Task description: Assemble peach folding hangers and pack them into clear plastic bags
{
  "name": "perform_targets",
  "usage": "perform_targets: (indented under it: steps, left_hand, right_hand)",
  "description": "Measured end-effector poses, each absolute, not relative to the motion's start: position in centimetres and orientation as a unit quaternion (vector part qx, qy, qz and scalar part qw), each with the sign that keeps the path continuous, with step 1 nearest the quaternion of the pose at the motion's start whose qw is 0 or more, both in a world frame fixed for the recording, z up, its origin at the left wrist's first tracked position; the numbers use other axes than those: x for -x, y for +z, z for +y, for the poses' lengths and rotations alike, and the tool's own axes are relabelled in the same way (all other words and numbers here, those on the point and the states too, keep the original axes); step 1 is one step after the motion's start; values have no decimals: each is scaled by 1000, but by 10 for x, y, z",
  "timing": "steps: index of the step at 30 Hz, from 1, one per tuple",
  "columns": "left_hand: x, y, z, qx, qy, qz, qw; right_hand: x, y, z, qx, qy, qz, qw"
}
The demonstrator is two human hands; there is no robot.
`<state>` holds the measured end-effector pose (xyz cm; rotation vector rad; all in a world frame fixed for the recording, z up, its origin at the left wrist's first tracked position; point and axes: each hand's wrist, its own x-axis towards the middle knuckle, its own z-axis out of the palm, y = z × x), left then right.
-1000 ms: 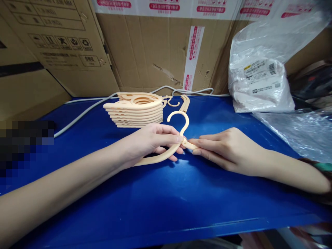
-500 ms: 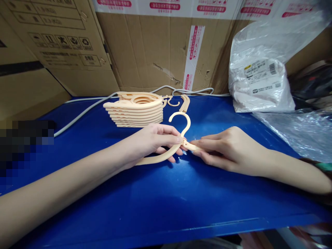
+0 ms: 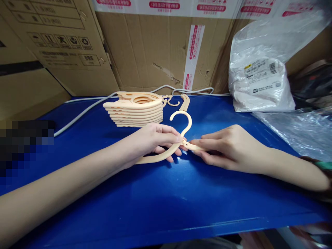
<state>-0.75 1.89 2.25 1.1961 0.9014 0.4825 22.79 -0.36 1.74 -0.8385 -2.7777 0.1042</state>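
Observation:
Between my hands is a cream plastic clothes hanger (image 3: 158,157), its curved hook pointing away from me. My left hand (image 3: 158,138) is closed on it near the base of the hook, and one arm of the hanger runs back under the wrist. My right hand (image 3: 225,148) pinches a short cream piece (image 3: 192,146) at the joint by the hook, partly covered by the fingers. Beyond my left hand lies a stack of matching hangers (image 3: 135,112). Some slim cream hanger pieces (image 3: 184,102) rest just right of the stack, near a small loose-looking hook (image 3: 174,103).
A blue surface (image 3: 166,204) lies under everything. Cardboard boxes (image 3: 145,48) stand behind it, with a pale cable (image 3: 85,121) along their foot. On the right are a white plastic parcel bag (image 3: 261,83) and clear plastic wrap (image 3: 306,135).
Both hands and the hanger have barely shifted. The hook has tilted very slightly to the right, and the right hand has risen a touch.

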Motion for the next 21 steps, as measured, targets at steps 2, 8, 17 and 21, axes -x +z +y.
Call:
perform_targets:
  steps: [2, 8, 17, 21]
  left_hand:
    - [8, 22, 19, -538, 219, 406, 706]
    - [13, 18, 20, -561, 211, 373, 708]
    - [11, 20, 21, -563, 192, 371, 713]
    - [12, 20, 20, -570, 190, 375, 706]
  right_hand:
    - [-229, 18, -2, 278, 29, -952, 121]
    - [-233, 20, 1, 263, 3, -957, 124]
    - [-233, 15, 2, 263, -9, -955, 138]
    - [-231, 16, 1, 263, 9, -955, 137]
